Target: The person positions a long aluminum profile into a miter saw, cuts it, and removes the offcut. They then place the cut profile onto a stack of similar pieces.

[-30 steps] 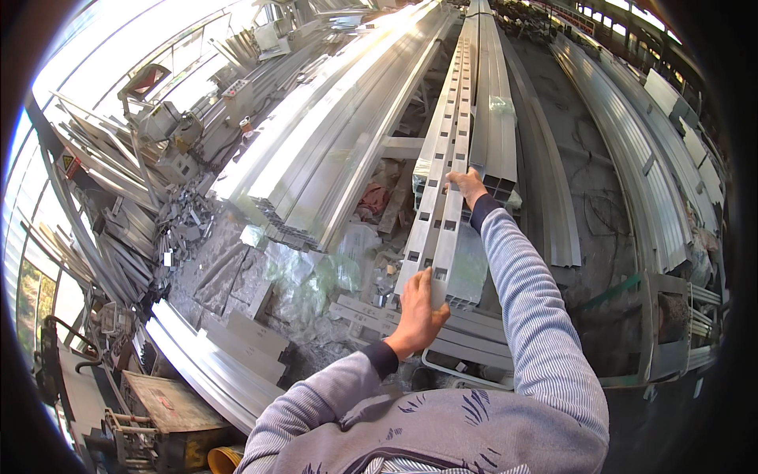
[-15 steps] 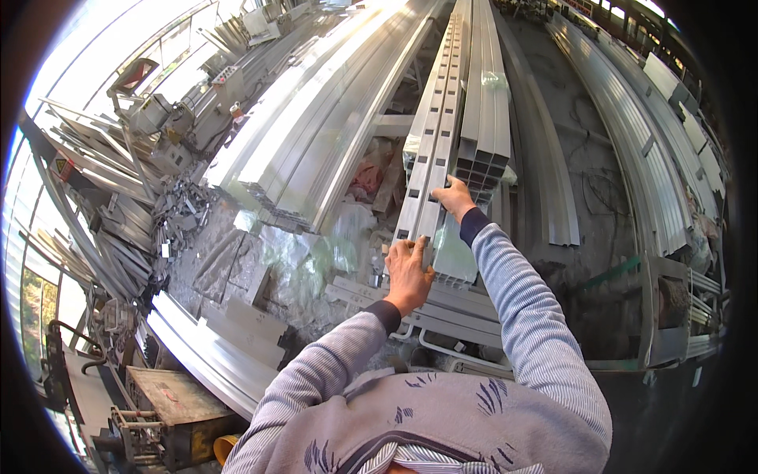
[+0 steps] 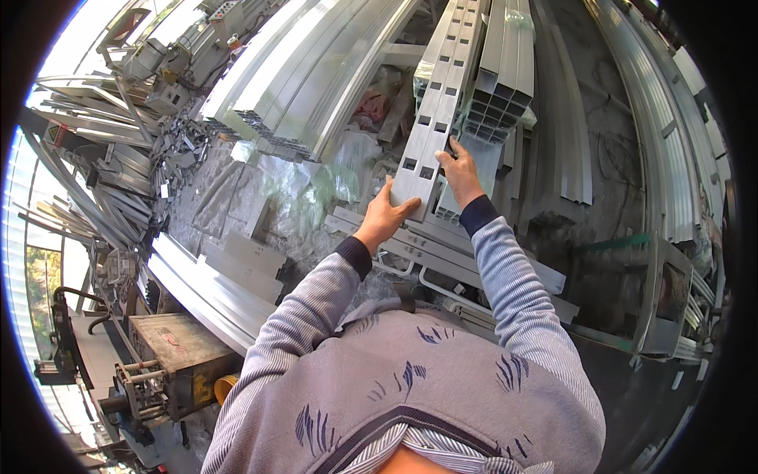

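Observation:
Long silver metal bars with square holes (image 3: 430, 141) lie side by side, stretching away from me, their near ends between my hands. My left hand (image 3: 384, 215) is closed on the near left corner, the thumb lying toward the end and the other fingers partly hidden at the side. Farther up, my right hand (image 3: 462, 171) grips the right edge, thumb and forefinger against it. Beside that hand, a stack of square metal tubes (image 3: 496, 110) shows its open ends.
Wide silver profiles (image 3: 296, 87) lie in a stack at left, with crumpled clear plastic film (image 3: 304, 186) below their ends. Metal offcuts (image 3: 185, 150) litter the floor farther left. A metal-framed stand (image 3: 662, 296) is at right, and a worn box-shaped machine (image 3: 178, 344) at lower left.
My left hand has shifted from the top of the bars' near end to their left corner. My right hand stays at the right edge. The view has tilted down toward me.

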`<action>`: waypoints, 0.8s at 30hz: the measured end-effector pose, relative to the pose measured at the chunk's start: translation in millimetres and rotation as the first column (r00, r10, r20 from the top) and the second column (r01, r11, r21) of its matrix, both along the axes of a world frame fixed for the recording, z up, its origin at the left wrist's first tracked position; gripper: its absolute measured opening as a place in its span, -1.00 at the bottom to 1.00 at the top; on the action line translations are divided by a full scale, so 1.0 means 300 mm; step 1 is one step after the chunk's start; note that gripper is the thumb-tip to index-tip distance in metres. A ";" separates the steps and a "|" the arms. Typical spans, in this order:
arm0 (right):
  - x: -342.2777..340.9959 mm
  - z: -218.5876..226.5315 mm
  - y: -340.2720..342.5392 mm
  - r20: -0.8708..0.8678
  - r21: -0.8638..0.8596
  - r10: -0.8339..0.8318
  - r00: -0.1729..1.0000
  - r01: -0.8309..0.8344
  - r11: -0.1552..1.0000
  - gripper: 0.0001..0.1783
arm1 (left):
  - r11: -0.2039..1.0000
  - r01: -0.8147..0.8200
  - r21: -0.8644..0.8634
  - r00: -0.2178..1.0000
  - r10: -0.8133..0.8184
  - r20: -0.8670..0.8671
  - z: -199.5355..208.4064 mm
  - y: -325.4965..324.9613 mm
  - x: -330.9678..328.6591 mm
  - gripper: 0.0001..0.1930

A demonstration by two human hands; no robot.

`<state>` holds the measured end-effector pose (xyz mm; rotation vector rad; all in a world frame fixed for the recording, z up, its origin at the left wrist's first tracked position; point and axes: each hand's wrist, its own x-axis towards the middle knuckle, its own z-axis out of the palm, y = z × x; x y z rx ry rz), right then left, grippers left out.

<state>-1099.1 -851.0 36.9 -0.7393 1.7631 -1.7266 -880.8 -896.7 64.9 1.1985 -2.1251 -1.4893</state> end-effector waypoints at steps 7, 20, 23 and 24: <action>0.027 0.001 0.042 0.342 -0.092 0.150 0.928 -0.126 0.988 -0.28 | 0.998 0.056 0.001 0.998 -0.056 0.033 0.060 0.005 0.001 -0.15; 0.058 0.000 0.028 0.309 -0.213 0.130 0.942 -0.065 0.975 -0.25 | 0.846 0.174 -0.505 0.954 -0.017 0.301 0.162 0.112 -0.030 0.16; 0.066 -0.011 0.014 0.283 -0.228 0.126 0.951 -0.061 0.972 -0.20 | 0.851 0.173 -0.496 0.946 -0.004 0.323 0.184 0.109 -0.035 0.14; 0.074 -0.018 0.010 0.263 -0.260 0.137 0.955 -0.066 0.963 -0.21 | 0.843 0.184 -0.505 0.940 -0.001 0.340 0.190 0.110 -0.037 0.13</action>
